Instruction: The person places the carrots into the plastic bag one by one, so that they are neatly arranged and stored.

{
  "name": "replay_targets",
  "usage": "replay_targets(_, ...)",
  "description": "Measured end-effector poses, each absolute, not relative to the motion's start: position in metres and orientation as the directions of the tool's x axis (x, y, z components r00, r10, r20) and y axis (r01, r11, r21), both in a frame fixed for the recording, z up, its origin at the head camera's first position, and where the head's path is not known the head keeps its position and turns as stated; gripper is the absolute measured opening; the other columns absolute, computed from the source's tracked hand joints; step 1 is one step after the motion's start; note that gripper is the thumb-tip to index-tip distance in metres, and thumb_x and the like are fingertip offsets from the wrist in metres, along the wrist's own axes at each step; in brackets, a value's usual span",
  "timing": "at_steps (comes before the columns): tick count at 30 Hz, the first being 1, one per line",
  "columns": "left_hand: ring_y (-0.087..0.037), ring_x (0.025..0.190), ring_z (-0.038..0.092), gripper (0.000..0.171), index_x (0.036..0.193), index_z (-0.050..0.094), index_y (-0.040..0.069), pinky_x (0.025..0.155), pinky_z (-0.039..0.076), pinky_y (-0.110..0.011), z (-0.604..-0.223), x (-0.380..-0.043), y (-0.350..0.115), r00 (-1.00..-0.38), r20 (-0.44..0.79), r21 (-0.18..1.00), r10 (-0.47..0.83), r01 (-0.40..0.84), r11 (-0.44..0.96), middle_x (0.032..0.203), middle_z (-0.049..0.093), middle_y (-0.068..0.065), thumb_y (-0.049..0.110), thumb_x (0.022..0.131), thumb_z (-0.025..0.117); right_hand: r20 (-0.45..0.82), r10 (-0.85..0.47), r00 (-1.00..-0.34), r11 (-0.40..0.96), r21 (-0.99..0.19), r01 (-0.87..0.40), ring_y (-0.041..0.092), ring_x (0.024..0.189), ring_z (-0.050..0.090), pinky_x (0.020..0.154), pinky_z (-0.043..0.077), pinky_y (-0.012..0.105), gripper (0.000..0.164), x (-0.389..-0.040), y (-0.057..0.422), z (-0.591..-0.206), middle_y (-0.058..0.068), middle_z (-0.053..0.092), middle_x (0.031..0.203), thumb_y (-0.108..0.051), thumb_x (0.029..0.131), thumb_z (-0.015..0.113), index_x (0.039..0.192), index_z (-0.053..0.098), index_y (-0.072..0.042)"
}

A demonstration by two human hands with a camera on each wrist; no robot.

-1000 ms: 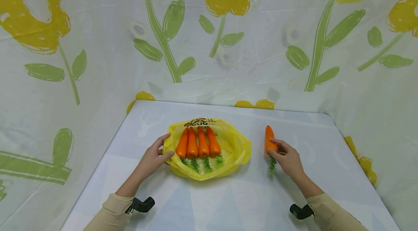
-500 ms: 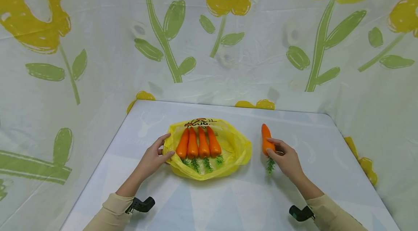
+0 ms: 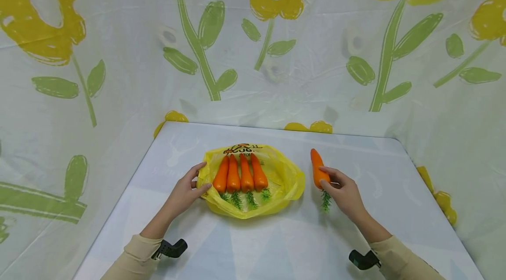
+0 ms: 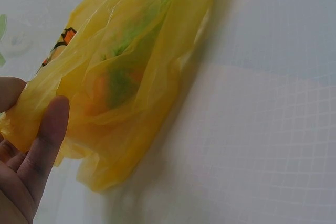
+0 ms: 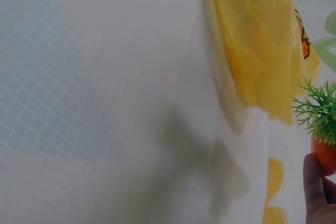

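Note:
A yellow plastic bag (image 3: 284,179) lies open on the pale table (image 3: 276,245), with several orange toy carrots (image 3: 240,174) side by side in it, green tops toward me. My left hand (image 3: 189,190) pinches the bag's left rim; in the left wrist view my fingers (image 4: 44,140) grip the thin yellow bag (image 4: 136,77). My right hand (image 3: 343,191) holds another carrot (image 3: 318,169) just right of the bag, lifted slightly, tip pointing away. Its green top (image 5: 317,109) and orange end show in the right wrist view beside the bag (image 5: 262,45).
A white curtain (image 3: 253,51) printed with yellow flowers and green leaves walls the table at the back and both sides. Black wrist camera mounts (image 3: 171,248) sit at both sleeves.
My right hand has carried its carrot a little to the left, toward the bag. The left hand and the bag have not moved.

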State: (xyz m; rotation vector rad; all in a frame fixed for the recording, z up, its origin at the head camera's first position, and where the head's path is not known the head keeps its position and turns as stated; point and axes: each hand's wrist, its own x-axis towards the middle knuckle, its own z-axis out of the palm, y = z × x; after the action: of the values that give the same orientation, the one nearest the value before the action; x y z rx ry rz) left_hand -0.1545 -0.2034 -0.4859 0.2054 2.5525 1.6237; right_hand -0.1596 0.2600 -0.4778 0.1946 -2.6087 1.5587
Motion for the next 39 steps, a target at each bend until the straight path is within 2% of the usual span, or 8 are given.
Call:
replay_targets(24,-0.037,0.11,0.067,0.073,0.158,0.029,0.003,0.076,0.061,-0.031,-0.487,-0.153,-0.203,-0.983,-0.011,0.91,0.181,0.065,0.409,0.142,0.049,-0.029,0.016,0.098,0.07,0.236,-0.2,-0.951,0.311,-0.905,-0.29,0.01,0.1,0.062,0.083,0.056,0.019,0.035,-0.158,0.244,-0.464,0.021,0.062,0.129,-0.009,0.099,0.066,0.134,0.064,-0.002)
replay_targets(39,-0.036,0.11,0.067,0.073,0.158,0.028,0.003,0.077,0.061,-0.032,-0.487,-0.154,-0.203,-0.983,-0.007,0.914,0.185,0.068,0.4,0.14,0.05,-0.028,0.015,0.098,0.069,0.201,-0.329,-0.923,0.227,-0.932,-0.284,0.011,0.103,0.064,0.084,0.058,0.025,0.036,-0.161,0.233,-0.455,0.023,0.06,0.133,-0.006,0.099,0.066,0.133,0.063,0.002)
